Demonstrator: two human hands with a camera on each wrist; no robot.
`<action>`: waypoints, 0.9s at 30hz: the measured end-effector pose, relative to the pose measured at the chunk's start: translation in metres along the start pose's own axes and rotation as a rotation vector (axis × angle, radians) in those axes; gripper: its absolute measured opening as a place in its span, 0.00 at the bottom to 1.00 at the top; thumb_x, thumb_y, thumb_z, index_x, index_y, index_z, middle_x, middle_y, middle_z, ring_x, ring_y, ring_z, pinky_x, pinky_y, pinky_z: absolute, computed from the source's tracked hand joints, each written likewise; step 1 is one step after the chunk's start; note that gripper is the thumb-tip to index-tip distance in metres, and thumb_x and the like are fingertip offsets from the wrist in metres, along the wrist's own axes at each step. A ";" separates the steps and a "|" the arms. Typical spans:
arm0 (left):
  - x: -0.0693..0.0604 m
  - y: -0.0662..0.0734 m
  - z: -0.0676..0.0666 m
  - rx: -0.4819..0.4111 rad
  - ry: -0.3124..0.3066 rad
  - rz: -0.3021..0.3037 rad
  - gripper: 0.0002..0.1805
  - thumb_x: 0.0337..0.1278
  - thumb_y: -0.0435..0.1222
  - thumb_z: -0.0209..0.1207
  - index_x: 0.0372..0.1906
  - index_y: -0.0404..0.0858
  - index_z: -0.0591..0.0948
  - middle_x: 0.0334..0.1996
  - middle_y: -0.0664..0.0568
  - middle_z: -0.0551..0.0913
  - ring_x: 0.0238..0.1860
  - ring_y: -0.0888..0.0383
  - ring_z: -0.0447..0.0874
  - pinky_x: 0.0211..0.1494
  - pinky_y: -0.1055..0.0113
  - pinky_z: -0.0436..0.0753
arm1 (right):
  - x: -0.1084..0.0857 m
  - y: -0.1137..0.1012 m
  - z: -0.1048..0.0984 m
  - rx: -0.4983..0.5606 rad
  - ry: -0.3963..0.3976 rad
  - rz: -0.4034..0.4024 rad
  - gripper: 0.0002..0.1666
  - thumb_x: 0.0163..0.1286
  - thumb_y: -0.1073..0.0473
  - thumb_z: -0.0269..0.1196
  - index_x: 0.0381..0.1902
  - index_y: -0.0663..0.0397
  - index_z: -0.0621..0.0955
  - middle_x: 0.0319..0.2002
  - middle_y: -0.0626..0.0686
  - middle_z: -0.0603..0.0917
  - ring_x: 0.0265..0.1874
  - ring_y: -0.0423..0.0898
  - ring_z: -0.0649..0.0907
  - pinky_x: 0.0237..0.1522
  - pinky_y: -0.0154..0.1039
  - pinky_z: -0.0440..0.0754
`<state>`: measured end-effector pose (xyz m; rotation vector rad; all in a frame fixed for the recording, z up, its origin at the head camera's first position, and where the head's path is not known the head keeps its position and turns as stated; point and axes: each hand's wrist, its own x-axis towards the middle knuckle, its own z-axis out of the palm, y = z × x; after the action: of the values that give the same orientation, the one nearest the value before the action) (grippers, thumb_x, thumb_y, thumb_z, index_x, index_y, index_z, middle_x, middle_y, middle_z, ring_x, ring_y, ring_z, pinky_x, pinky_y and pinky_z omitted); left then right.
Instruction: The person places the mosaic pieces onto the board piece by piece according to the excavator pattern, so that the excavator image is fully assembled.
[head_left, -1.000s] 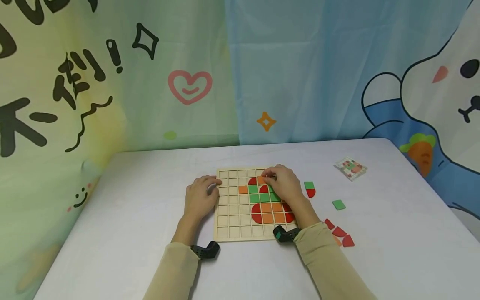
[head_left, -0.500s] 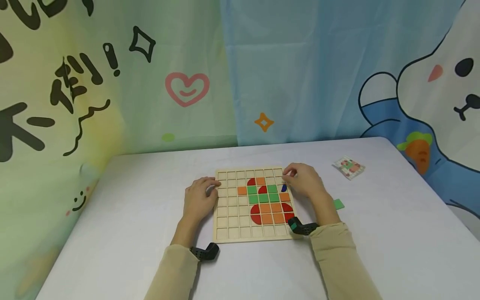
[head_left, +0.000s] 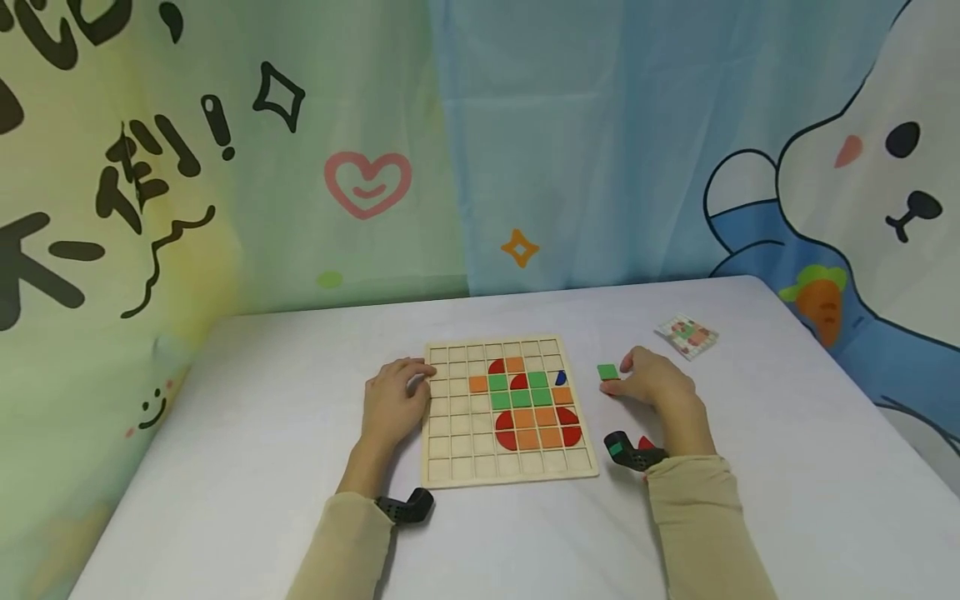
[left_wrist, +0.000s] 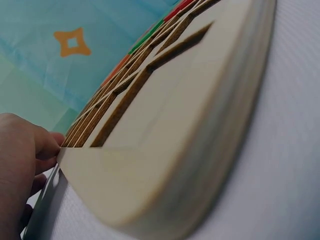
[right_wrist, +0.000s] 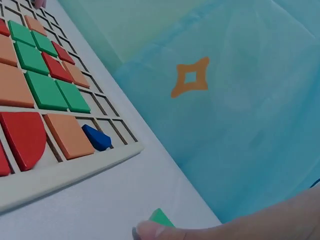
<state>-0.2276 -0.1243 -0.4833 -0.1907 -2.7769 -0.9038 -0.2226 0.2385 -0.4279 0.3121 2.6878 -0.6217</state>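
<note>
A square wooden grid board [head_left: 447, 446] lies on the table, with green, orange and red flat tiles in several cells. At its left edge is my left hand [head_left: 393, 402], fingertips touching the rim; in the left wrist view the same fingers [left_wrist: 47, 145] meet the board's side. A small dark blue piece [head_left: 560, 378] sits slightly askew near the board's right edge. To the right of the board, my right hand [head_left: 656, 385] reaches round a loose green square tile [head_left: 607, 372], thumb and index finger apart. The thumb mostly covers a red piece beside it.
A card packet [head_left: 687, 336] with a coloured pattern lies at the back right of the table. Part of a red piece [head_left: 645, 443] shows behind the right wrist camera [head_left: 628, 451]. A printed curtain [head_left: 570, 167] hangs behind the table.
My right hand has moved from the board's upper part rightward and down to the loose green tile. The blue piece came into sight on the board. My left hand has stayed at the edge.
</note>
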 end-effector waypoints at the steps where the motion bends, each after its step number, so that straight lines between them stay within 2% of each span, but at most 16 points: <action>1: 0.000 0.000 0.001 -0.002 -0.002 -0.002 0.13 0.59 0.38 0.53 0.45 0.48 0.84 0.56 0.53 0.80 0.63 0.51 0.71 0.64 0.46 0.65 | 0.000 0.000 0.000 -0.004 0.000 0.008 0.32 0.57 0.43 0.67 0.49 0.58 0.71 0.46 0.61 0.77 0.41 0.56 0.74 0.41 0.52 0.70; 7: -0.001 -0.001 0.002 0.004 0.015 0.011 0.13 0.58 0.38 0.53 0.45 0.48 0.84 0.56 0.53 0.80 0.62 0.51 0.72 0.63 0.46 0.65 | -0.001 0.004 -0.006 -0.009 -0.004 0.015 0.29 0.58 0.47 0.67 0.49 0.60 0.73 0.49 0.63 0.76 0.43 0.57 0.74 0.46 0.59 0.70; 17: 0.000 0.000 0.001 0.002 0.007 0.011 0.13 0.59 0.38 0.53 0.45 0.48 0.84 0.56 0.53 0.80 0.63 0.51 0.71 0.64 0.45 0.65 | 0.005 0.003 -0.004 0.016 0.090 0.023 0.22 0.62 0.56 0.64 0.51 0.63 0.77 0.50 0.66 0.78 0.44 0.59 0.77 0.42 0.54 0.75; 23: 0.000 0.002 0.000 0.001 0.006 0.006 0.13 0.59 0.38 0.53 0.45 0.48 0.84 0.56 0.53 0.80 0.63 0.52 0.71 0.64 0.46 0.65 | 0.013 0.004 0.006 0.045 0.212 0.033 0.19 0.64 0.57 0.61 0.50 0.61 0.75 0.48 0.64 0.79 0.43 0.58 0.77 0.38 0.52 0.76; 27: -0.002 0.001 0.000 0.004 0.006 0.006 0.13 0.59 0.38 0.53 0.45 0.47 0.84 0.56 0.53 0.80 0.63 0.51 0.71 0.63 0.46 0.66 | 0.017 0.005 0.014 0.118 0.370 -0.051 0.16 0.63 0.61 0.62 0.47 0.62 0.75 0.43 0.64 0.80 0.41 0.58 0.79 0.40 0.52 0.76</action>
<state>-0.2259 -0.1236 -0.4834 -0.1951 -2.7710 -0.8958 -0.2321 0.2387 -0.4487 0.4277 3.0242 -0.8091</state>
